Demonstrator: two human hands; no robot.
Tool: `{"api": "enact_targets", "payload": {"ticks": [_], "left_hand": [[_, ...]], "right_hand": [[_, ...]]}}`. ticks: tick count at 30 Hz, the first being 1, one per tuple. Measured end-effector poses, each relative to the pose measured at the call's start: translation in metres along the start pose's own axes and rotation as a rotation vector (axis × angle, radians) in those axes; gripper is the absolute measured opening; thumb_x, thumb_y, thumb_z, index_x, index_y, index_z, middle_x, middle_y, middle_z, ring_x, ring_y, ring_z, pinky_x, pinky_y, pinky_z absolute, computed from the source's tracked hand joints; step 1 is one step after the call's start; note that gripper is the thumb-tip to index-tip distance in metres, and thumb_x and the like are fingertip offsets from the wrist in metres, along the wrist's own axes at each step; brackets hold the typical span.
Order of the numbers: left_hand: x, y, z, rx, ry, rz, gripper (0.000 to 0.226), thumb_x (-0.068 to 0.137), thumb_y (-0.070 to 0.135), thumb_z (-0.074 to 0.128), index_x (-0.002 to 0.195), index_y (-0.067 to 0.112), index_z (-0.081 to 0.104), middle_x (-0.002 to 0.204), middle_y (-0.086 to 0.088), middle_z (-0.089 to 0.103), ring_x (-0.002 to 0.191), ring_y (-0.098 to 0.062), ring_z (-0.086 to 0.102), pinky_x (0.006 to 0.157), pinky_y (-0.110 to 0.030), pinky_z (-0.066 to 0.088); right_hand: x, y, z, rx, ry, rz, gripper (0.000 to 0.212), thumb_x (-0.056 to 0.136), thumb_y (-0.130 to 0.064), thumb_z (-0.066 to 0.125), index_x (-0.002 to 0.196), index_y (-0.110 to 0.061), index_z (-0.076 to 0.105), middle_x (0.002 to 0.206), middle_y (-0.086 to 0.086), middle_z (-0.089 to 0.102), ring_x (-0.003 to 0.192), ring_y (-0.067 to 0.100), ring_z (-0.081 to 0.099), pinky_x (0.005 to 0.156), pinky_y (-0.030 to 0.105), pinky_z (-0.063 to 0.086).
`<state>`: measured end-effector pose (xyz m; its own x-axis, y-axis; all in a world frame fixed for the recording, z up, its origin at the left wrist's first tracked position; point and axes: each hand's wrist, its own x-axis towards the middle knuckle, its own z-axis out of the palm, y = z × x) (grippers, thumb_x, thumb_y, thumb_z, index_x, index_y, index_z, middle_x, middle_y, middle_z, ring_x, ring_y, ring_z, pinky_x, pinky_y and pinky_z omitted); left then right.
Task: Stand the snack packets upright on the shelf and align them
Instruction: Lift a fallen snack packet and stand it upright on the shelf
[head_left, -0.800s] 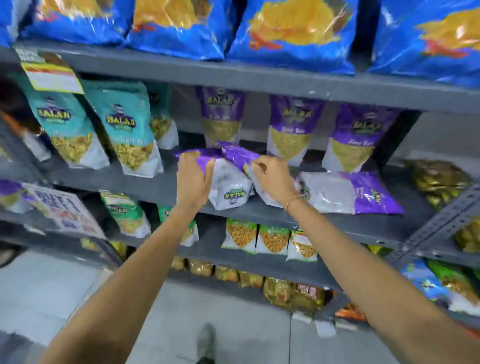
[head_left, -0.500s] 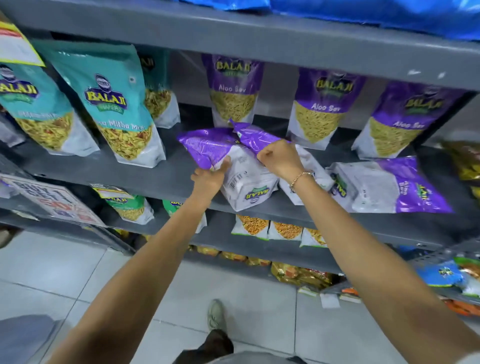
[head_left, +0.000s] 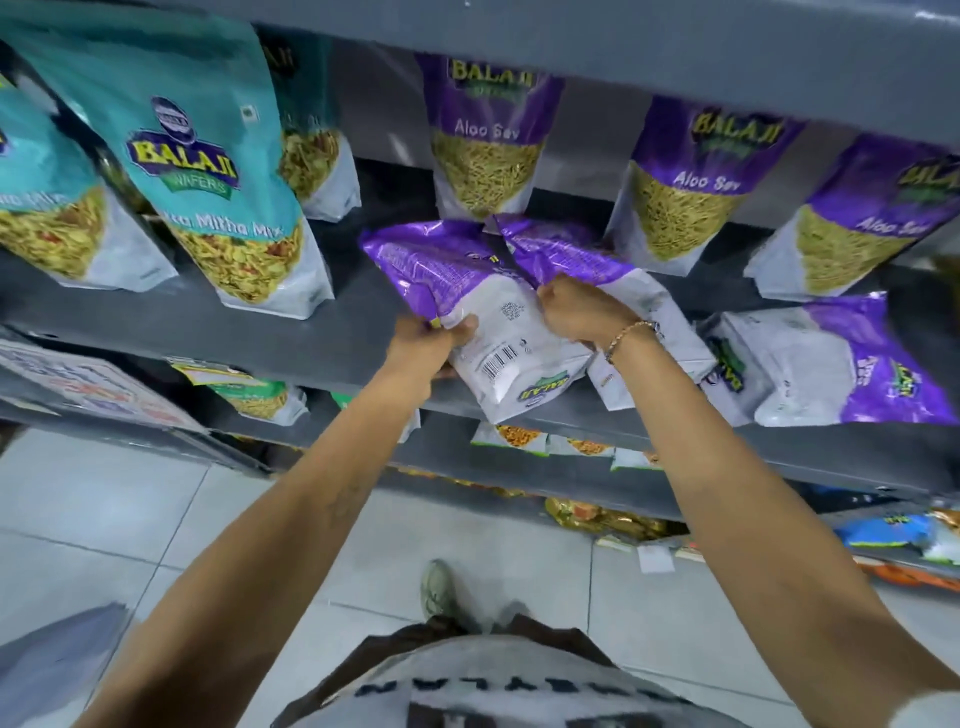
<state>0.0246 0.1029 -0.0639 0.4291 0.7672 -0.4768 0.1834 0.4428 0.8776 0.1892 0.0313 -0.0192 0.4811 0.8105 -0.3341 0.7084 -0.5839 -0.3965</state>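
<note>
You are standing in a shop aisle: grey metal shelves run in tiers, stocked with rows of branded snack packets, purple Aloo Sev packets at the far side, teal mix packets left, over a pale tiled floor.

The scene is evenly and fairly brightly lit, with soft light that seems to fall from above and in front of the shelf. The glossy purple packets carry pale sheens, and the white back of the held packet is nearly blown out. The recess at the back of the shelf is darker, shaded by the board above. The floor tiles show only a faint, diffuse shadow at the lower left. The wide lens bows the shelf edges and stretches the forearms toward the corners. Slight motion blur softens the teal packets and the print at the edges.
</note>
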Motion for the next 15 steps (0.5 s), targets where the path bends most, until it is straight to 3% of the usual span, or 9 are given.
{"api": "enact_targets", "payload": {"ticks": [3, 7, 8, 10, 13, 15], "left_hand": [[-0.003, -0.002, -0.009, -0.028, 0.053, 0.018, 0.031, 0.08, 0.011, 0.073, 0.108, 0.002, 0.063, 0.104, -0.012, 0.07, 0.095, -0.027, 0.069, 0.074, -0.041, 0.059], [-0.009, -0.001, -0.021, 0.004, 0.135, 0.075, 0.049, 0.076, 0.012, 0.077, 0.113, -0.002, 0.049, 0.11, -0.015, 0.066, 0.094, -0.027, 0.069, 0.069, -0.043, 0.06], [-0.011, 0.0, -0.026, 0.014, 0.148, 0.093, 0.045, 0.077, 0.011, 0.077, 0.11, 0.0, 0.048, 0.108, -0.014, 0.066, 0.095, -0.027, 0.068, 0.07, -0.043, 0.06], [-0.012, 0.005, -0.036, 0.046, 0.157, 0.146, 0.036, 0.075, 0.013, 0.078, 0.098, 0.011, 0.05, 0.105, -0.012, 0.066, 0.098, -0.028, 0.067, 0.079, -0.047, 0.058], [-0.011, 0.019, -0.051, 0.15, 0.17, 0.295, 0.032, 0.074, 0.014, 0.075, 0.09, 0.022, 0.049, 0.105, -0.011, 0.067, 0.099, -0.026, 0.065, 0.087, -0.047, 0.055], [-0.006, 0.034, -0.051, 0.172, 0.138, 0.382, 0.03, 0.079, 0.011, 0.069, 0.1, 0.016, 0.048, 0.11, -0.012, 0.065, 0.095, -0.021, 0.064, 0.08, -0.033, 0.056]], "right_hand": [[0.002, -0.004, -0.004, 0.102, -0.066, 0.031, 0.031, 0.098, -0.032, 0.028, 0.094, -0.009, 0.047, 0.093, 0.015, 0.047, 0.087, 0.021, 0.048, 0.077, 0.03, 0.039], [0.006, -0.003, 0.002, 0.301, -0.136, 0.012, 0.057, 0.094, -0.054, 0.032, 0.119, -0.005, 0.047, 0.109, 0.008, 0.048, 0.099, 0.019, 0.05, 0.091, 0.034, 0.045], [0.005, -0.001, 0.004, 0.403, -0.177, 0.012, 0.058, 0.092, -0.057, 0.035, 0.117, -0.007, 0.048, 0.105, 0.008, 0.053, 0.093, 0.019, 0.054, 0.083, 0.032, 0.05], [-0.002, -0.001, 0.004, 0.621, -0.262, -0.003, 0.035, 0.094, -0.049, 0.042, 0.099, -0.015, 0.051, 0.088, 0.002, 0.056, 0.075, 0.01, 0.054, 0.064, 0.021, 0.048], [-0.004, -0.001, 0.0, 0.796, -0.27, -0.123, 0.022, 0.094, -0.034, 0.05, 0.109, -0.018, 0.052, 0.104, 0.002, 0.063, 0.096, 0.01, 0.061, 0.083, 0.024, 0.051], [-0.003, -0.007, -0.002, 0.856, -0.235, -0.206, 0.028, 0.091, -0.022, 0.058, 0.118, -0.018, 0.051, 0.108, 0.002, 0.062, 0.102, 0.013, 0.06, 0.091, 0.028, 0.052]]}}
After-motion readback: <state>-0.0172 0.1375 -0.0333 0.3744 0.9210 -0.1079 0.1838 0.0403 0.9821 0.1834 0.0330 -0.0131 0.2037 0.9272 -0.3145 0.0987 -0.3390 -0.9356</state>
